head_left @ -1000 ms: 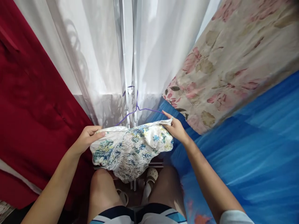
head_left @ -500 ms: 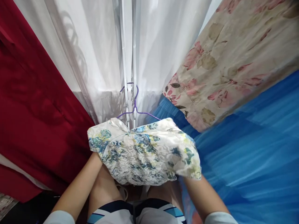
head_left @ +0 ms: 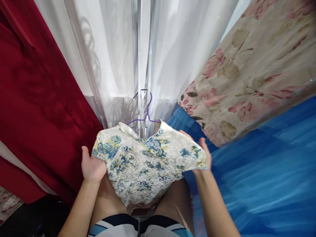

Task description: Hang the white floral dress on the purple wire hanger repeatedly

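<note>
A cream short-sleeved garment with blue, green and yellow flowers hangs in front of me from a purple hanger. The neckline dips open under the hanger. My left hand is against the sleeve on the left, thumb raised and apart, its other fingers partly hidden by the cloth. Behind the right sleeve lies my right hand, with its thumb up and its fingers stretched out along the back of the fabric. Neither hand is closed on the cloth. The lower end of the garment hangs over my legs.
White curtains and two pale vertical strips stand behind the hanger. Red cloth hangs at left. On the right are a floral fabric and blue tulle. A black surface is at lower left.
Both hands have come into view at the sleeves, having been hidden under the garment. The right sleeve is raised and spread outward, and the front hangs longer and flatter.
</note>
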Tool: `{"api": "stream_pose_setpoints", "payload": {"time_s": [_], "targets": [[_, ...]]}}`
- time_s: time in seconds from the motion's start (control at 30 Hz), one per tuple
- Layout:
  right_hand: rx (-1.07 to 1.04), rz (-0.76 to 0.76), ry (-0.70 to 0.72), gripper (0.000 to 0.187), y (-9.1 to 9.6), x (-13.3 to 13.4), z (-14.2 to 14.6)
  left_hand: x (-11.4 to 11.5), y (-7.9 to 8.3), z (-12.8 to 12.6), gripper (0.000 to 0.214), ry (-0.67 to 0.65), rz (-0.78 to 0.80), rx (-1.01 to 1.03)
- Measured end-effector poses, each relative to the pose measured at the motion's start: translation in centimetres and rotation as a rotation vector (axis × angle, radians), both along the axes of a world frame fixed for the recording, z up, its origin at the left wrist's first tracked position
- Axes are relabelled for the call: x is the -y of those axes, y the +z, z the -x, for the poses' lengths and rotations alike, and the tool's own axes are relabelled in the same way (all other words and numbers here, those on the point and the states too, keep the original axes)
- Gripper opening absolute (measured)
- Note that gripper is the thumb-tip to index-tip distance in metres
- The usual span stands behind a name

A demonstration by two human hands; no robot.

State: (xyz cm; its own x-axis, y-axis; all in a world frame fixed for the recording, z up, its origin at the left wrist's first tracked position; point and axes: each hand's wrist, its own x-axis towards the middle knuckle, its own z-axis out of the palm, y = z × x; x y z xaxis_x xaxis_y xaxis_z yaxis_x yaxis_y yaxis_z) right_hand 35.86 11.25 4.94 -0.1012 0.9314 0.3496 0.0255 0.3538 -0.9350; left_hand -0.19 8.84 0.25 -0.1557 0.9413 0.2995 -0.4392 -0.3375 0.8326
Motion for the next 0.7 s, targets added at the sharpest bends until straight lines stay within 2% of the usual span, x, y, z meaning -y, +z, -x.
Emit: {"api": "stream_pose_setpoints", "payload": {"time_s": [0.07,0.13,0.2,0.23,0.3,0.37,0.4,0.43,0.5,0.57,0.6,0.63,0.7], "targets": [[-0.057,0.060,0.054,0.077,0.5,0.8,-0.2,0.4,1.4,0.3,0.062,0.080,-0.005,-0.025],[-0.087,0.122,0.103,0.077,1.2,1.8,-0.2,-0.1,3.7,0.6,0.054,0.139,-0.039,-0.107],[-0.099,0.127,0.087,0.078,1.8,2.6,0.0,-1.3,6.2,1.1,0.053,0.185,-0.078,-0.209],[-0.109,0.111,0.057,0.076,2.0,2.9,0.2,-2.0,7.4,1.4,0.058,0.219,-0.100,-0.276],[-0.140,0.058,-0.021,0.071,1.6,3.6,0.4,-2.7,9.1,1.6,0.081,0.353,-0.191,-0.464],[-0.192,0.029,-0.085,0.067,0.4,4.5,0.4,-2.2,10.1,1.2,0.099,0.497,-0.354,-0.728],[-0.230,0.034,-0.095,0.066,-0.5,5.1,0.4,-1.5,10.2,0.7,0.097,0.507,-0.433,-0.881],[-0.277,0.051,-0.092,0.064,-1.5,5.9,0.3,-0.6,10.1,0.0,0.090,0.458,-0.484,-1.033],[-0.375,0.108,-0.063,0.062,-3.6,7.5,0.4,1.6,9.2,-1.7,0.082,0.225,-0.503,-1.273],[-0.440,0.162,-0.053,0.061,-5.1,8.9,0.5,3.4,7.3,-3.6,0.092,-0.014,-0.456,-1.401],[-0.457,0.184,-0.063,0.062,-5.5,9.4,0.7,3.9,6.1,-4.4,0.097,-0.054,-0.434,-1.429],[-0.467,0.198,-0.079,0.062,-5.5,9.8,0.8,4.2,4.9,-5.1,0.099,-0.031,-0.427,-1.447],[-0.475,0.199,-0.103,0.062,-4.8,10.0,1.0,3.9,2.8,-6.1,0.095,0.154,-0.440,-1.453]]}}
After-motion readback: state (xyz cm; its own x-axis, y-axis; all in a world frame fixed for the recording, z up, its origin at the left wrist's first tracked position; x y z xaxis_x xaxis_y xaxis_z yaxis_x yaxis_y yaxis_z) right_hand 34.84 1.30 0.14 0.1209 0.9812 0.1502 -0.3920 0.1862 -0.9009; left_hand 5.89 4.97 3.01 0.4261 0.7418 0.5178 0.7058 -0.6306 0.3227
